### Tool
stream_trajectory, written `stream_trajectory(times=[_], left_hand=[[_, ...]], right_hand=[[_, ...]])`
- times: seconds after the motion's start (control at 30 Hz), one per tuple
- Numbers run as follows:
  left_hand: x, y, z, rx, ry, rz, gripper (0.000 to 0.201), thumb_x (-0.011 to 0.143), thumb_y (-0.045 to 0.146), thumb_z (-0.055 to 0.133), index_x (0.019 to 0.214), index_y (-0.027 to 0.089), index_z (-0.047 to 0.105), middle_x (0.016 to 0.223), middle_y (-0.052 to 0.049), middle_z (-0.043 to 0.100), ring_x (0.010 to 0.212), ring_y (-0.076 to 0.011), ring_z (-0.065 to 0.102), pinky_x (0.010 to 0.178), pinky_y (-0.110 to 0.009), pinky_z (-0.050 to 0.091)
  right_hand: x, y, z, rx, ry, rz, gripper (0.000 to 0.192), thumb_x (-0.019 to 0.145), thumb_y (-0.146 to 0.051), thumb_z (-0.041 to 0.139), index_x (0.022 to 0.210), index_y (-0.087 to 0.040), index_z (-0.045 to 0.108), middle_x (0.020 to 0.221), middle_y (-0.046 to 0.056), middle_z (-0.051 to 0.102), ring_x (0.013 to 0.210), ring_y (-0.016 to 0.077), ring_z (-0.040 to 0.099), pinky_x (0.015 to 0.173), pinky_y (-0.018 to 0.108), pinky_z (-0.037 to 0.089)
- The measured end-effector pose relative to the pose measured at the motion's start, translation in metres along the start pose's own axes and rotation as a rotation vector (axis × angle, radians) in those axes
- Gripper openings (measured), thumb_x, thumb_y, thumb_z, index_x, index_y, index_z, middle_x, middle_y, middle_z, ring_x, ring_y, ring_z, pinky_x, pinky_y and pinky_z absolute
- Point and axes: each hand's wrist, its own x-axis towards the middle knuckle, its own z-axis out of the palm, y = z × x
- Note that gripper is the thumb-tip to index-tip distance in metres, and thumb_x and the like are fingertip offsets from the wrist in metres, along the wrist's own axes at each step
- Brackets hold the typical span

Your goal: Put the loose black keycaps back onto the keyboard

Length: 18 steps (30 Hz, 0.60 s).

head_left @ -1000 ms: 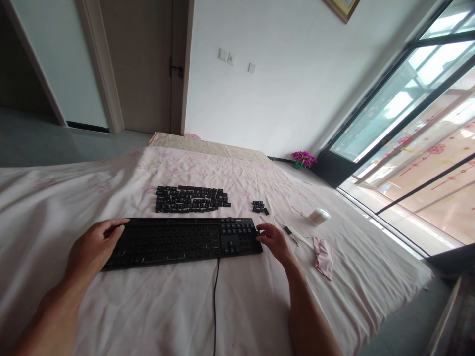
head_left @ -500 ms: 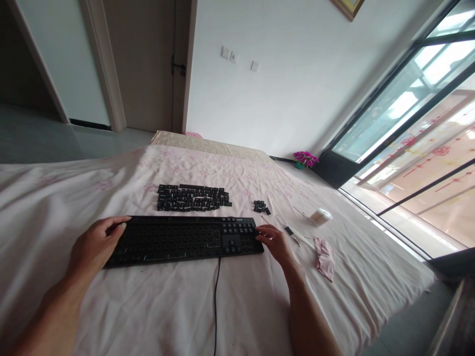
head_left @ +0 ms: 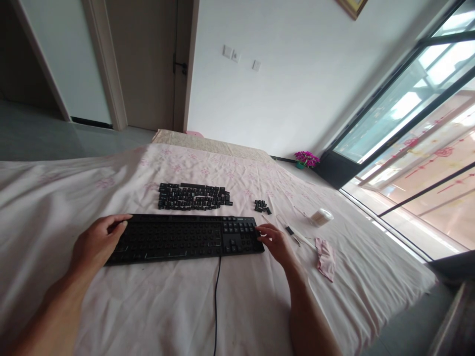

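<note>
Head view is looking down on a bed (head_left: 111, 316) covered with a pale pink flowered sheet, where a black keyboard (head_left: 185, 239) is lying flat, its long side running left to right. Most of its main block is showing bare sockets instead of caps, while the number pad at its right end is still carrying keys. A thin black cable (head_left: 215, 301) is running from its near edge toward the person.

The left hand (head_left: 94, 243) is resting on the keyboard's left end, fingers loosely curled over the corner, its grip open rather than clamped. The right hand (head_left: 276, 242) is touching the right end beside the number pad, fingers bent (whether they are pinching anything I cannot tell).

Beyond the keyboard, rows of loose black keycaps (head_left: 193, 196) are lying on the sheet, with a smaller cluster of keycaps (head_left: 261, 205) off to the right. Near the right hand, a slim tool (head_left: 291, 231), a round tub of cotton swabs (head_left: 321, 216) and a crumpled pink cloth (head_left: 326, 258) are lying apart from one another.
</note>
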Motion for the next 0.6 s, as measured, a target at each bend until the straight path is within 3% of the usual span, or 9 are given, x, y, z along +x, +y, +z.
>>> stream_trajectory(times=[0.3, 0.6], left_hand=[[0.0015, -0.0035, 0.0012, 0.030, 0.001, -0.004, 0.038, 0.088, 0.045, 0.043, 0.115, 0.030, 0.065, 0.106, -0.001, 0.068, 0.085, -0.0179, 0.061, 0.071, -0.026, 0.042], [0.0007, -0.0011, 0.0004, 0.034, 0.017, 0.001, 0.037, 0.088, 0.043, 0.043, 0.114, 0.030, 0.066, 0.109, -0.001, 0.068, 0.085, -0.0177, 0.061, 0.072, -0.026, 0.042]], right_hand=[[0.0012, 0.0012, 0.0001, -0.014, -0.035, -0.016, 0.031, 0.081, -0.028, 0.062, 0.110, -0.029, 0.071, 0.113, 0.006, 0.063, 0.088, 0.0190, 0.061, 0.075, 0.033, 0.052], [0.0030, 0.0031, 0.0018, -0.063, 0.016, -0.040, 0.029, 0.082, -0.029, 0.062, 0.109, -0.028, 0.071, 0.111, 0.007, 0.061, 0.094, 0.0211, 0.059, 0.075, 0.033, 0.051]])
